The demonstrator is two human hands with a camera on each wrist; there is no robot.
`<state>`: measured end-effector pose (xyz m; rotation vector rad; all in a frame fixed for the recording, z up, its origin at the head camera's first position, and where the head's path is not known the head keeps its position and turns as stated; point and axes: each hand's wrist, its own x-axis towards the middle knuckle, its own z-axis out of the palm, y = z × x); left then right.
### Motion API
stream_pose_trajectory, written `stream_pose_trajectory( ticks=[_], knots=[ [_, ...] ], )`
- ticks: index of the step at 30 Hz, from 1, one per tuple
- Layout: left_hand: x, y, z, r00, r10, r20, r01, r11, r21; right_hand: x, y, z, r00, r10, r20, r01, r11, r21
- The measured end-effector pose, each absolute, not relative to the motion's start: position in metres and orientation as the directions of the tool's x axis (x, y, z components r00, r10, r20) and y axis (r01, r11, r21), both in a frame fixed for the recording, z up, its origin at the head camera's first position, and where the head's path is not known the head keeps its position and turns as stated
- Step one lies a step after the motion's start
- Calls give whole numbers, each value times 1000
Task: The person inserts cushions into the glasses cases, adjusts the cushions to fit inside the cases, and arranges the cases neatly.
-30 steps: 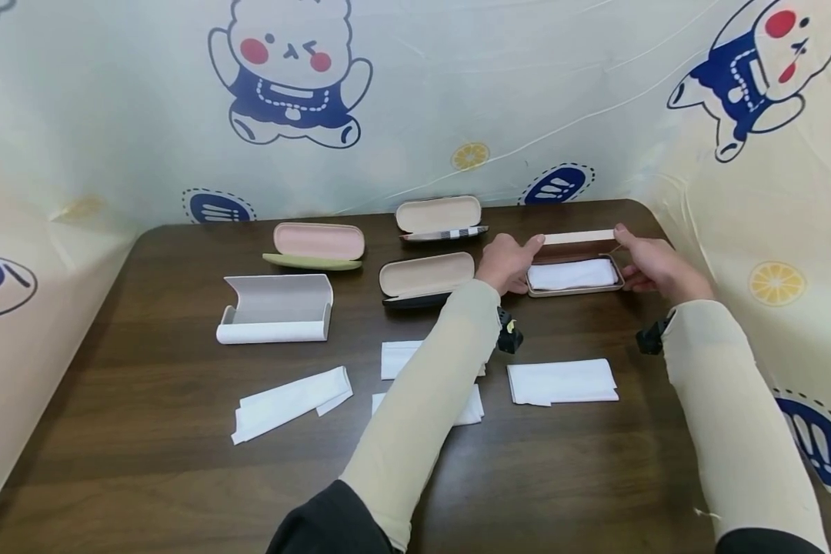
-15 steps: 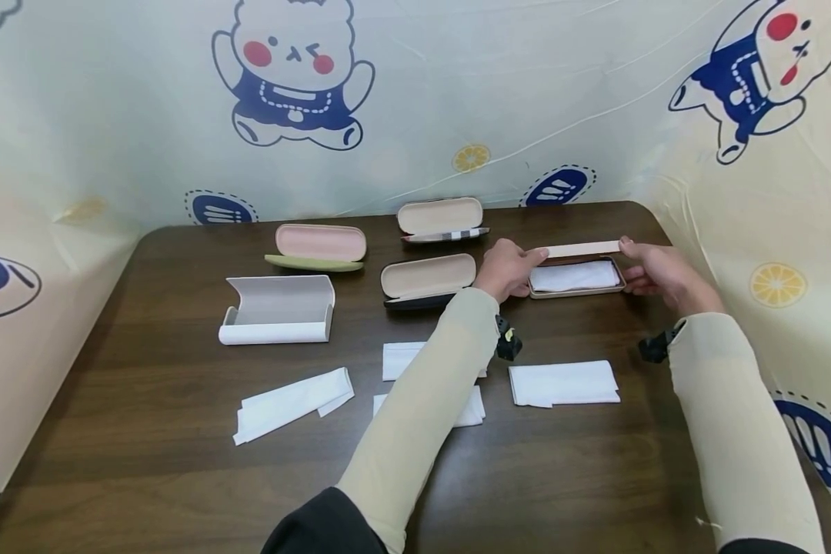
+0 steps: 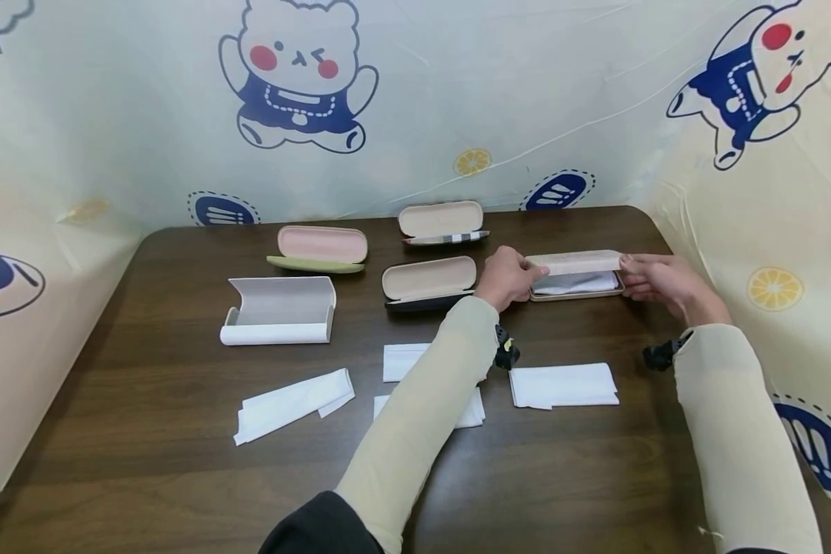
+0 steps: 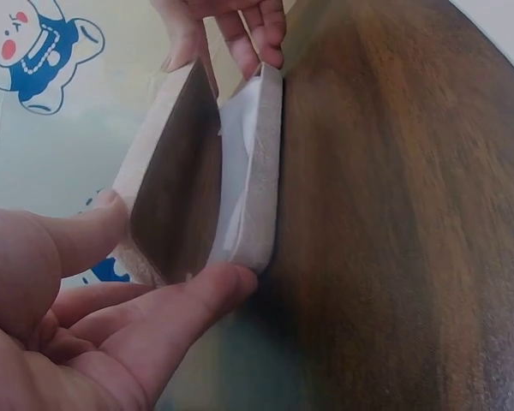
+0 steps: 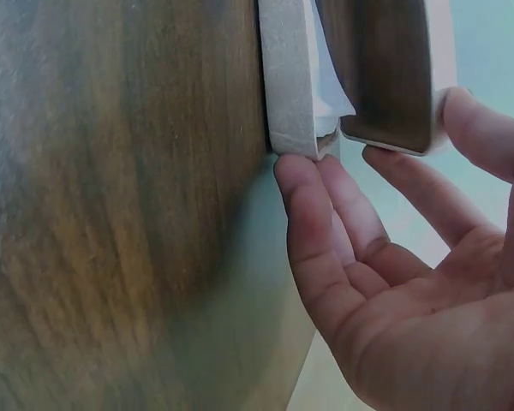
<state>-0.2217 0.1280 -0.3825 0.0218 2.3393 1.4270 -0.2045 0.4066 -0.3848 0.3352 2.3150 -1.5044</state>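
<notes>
So the left hand (image 3: pixel 504 278) and right hand (image 3: pixel 665 283) were pinching opposite ends of a half-open case (image 3: pixel 573 262), thumbs on the lid (image 4: pixel 176 163), fingers at the base (image 4: pixel 265 180), over at the right of the tabletop (image 3: pixel 180 385). My worry: the white folded sheet (image 3: pixel 576 283) inside puffed up near the rim, so its edge could've got trapped, or a fingertip nipped. The case looked pale and faintly grainy outside, smooth brown inside, boxy with rounded corners. Further out: flat, creased loose sheets (image 3: pixel 564 385), plus a white case (image 3: pixel 275 334) with a curved lid.
</notes>
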Motion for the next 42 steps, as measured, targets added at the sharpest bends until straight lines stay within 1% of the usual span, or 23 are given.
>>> stream_pose_trajectory(
  ticks=[2,5,9,15,23,26,30,34,37,42],
  knots=[
    [-221,131,-384,-932,201,-303,-151,542,826,-201,408,-389,-913,18,-408,374,436,-819],
    [-221,137,-386,-948,188,-258,-71,665,743,-196,409,-396,-923,50,-382,357,486,-798],
    [-221,143,-385,-960,174,-221,-24,732,681,-193,408,-399,-933,83,-351,340,525,-780],
    [-219,140,-382,-952,177,-249,-47,720,692,-192,409,-399,-928,83,-363,352,511,-784],
    [-216,130,-373,-938,256,-235,25,724,690,-188,413,-398,-942,72,-327,319,485,-814],
    [-212,124,-367,-932,286,-221,46,702,711,-184,413,-392,-951,74,-301,299,480,-825],
    [-204,116,-362,-917,345,-199,74,640,765,-172,410,-383,-961,62,-269,262,512,-818],
    [-194,109,-359,-891,413,-189,102,587,803,-158,405,-376,-972,47,-230,214,588,-780],
    [-189,104,-356,-879,442,-179,129,581,804,-148,399,-375,-983,16,-185,154,625,-765],
    [-181,100,-354,-858,487,-161,195,599,777,-130,390,-375,-995,-22,-100,63,636,-769]
  ],
)
